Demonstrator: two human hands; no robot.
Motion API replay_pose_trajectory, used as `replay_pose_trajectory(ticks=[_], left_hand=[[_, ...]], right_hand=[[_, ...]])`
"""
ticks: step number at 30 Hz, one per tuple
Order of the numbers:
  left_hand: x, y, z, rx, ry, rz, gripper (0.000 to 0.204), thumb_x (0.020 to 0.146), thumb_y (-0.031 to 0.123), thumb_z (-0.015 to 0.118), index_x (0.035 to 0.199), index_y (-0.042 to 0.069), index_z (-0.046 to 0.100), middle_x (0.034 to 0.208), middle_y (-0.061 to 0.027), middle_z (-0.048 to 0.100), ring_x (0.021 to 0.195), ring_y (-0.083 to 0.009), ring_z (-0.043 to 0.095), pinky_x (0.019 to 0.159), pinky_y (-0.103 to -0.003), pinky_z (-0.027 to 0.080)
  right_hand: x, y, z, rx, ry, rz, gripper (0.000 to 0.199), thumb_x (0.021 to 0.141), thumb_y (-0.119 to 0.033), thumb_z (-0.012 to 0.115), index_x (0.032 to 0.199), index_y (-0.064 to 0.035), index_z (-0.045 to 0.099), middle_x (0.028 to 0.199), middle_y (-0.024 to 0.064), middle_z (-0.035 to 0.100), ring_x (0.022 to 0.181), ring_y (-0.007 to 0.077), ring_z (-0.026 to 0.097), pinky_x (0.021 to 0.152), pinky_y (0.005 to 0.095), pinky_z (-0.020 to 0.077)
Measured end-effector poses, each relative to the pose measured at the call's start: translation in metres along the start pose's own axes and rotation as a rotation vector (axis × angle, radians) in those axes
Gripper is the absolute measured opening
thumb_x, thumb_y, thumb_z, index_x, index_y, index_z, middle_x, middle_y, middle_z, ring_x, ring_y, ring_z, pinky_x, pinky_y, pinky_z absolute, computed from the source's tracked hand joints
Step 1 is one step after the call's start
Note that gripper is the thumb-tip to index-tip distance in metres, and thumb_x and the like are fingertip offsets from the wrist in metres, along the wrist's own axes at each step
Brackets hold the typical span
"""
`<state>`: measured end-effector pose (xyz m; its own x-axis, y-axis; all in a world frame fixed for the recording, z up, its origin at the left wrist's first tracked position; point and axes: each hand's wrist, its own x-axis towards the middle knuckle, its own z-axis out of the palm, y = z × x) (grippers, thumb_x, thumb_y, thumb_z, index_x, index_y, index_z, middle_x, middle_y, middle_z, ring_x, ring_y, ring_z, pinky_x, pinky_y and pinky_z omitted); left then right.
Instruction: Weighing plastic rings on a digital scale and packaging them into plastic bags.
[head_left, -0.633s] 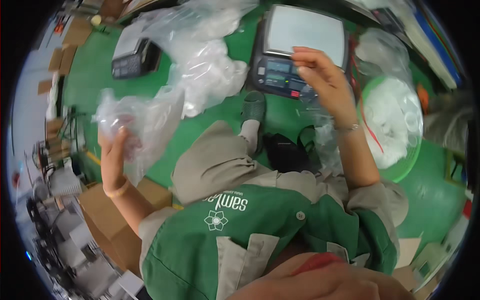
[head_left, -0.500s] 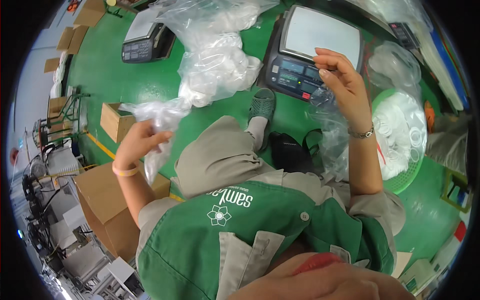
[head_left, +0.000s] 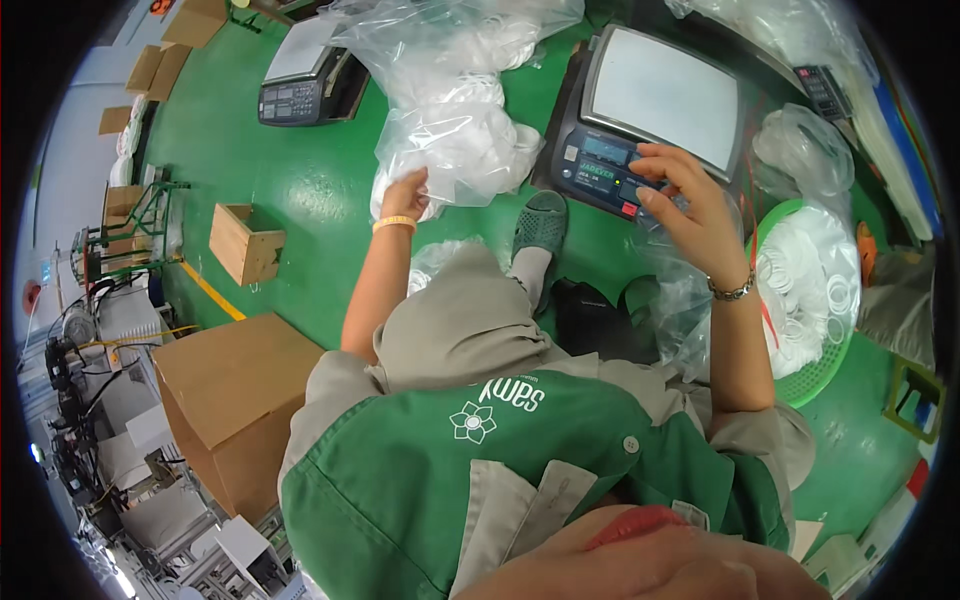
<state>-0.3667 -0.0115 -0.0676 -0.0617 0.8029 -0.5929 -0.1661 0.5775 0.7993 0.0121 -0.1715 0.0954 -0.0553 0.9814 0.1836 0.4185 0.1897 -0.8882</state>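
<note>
My left hand (head_left: pixel 403 200) is at the near edge of a large clear plastic bag (head_left: pixel 425 150), its fingers closed on the film. Soft white ring-shaped pieces (head_left: pixel 495 145) fill that bag in a heap. My right hand (head_left: pixel 690 215) hovers over the front panel of a digital scale (head_left: pixel 605 170), fingers curved and thumb apart, with nothing between them. The scale's pale top plate (head_left: pixel 665 95) is bare. A smaller crumpled clear bag (head_left: pixel 435 262) lies beside my left knee, partly hidden by it.
To the right, a green basket (head_left: pixel 815 375) holds white rings in clear plastic. A second scale (head_left: pixel 305 80) stands far left. A wooden box (head_left: pixel 240 250) and a cardboard box (head_left: pixel 235 390) sit at left. A black bag (head_left: pixel 595 325) lies by my foot.
My left hand has moved forward and right, from the small crumpled bag to the large bag. The small bag now lies by my knee. My right hand stays over the scale.
</note>
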Motion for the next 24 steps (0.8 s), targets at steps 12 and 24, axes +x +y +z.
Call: replay_pose_trajectory(ticks=[12, 24], left_hand=[[-0.257, 0.129, 0.178, 0.943, -1.198, 1.037, 0.012, 0.084, 0.012, 0.056, 0.086, 0.000, 0.059, 0.078, -0.0127, 0.060, 0.071, -0.0255, 0.059, 0.065, -0.032, 0.046], [-0.259, 0.118, 0.156, 1.113, -1.326, 0.882, 0.087, 0.068, 0.033, 0.071, 0.135, 0.005, 0.024, 0.117, -0.0194, 0.049, 0.086, -0.0334, 0.056, 0.072, -0.036, 0.047]], right_hand=[[-0.014, -0.060, 0.016, 0.132, -0.098, -0.346, 0.084, 0.068, -0.022, 0.068, 0.135, 0.0003, 0.023, 0.133, 0.0150, 0.037, 0.117, 0.0282, 0.041, 0.098, 0.0370, 0.0313], [-0.031, -0.057, -0.017, 0.289, 0.313, -0.248, 0.021, 0.084, -0.008, 0.047, 0.096, 0.0028, 0.060, 0.088, 0.0110, 0.062, 0.079, 0.0193, 0.059, 0.072, 0.0281, 0.0454]])
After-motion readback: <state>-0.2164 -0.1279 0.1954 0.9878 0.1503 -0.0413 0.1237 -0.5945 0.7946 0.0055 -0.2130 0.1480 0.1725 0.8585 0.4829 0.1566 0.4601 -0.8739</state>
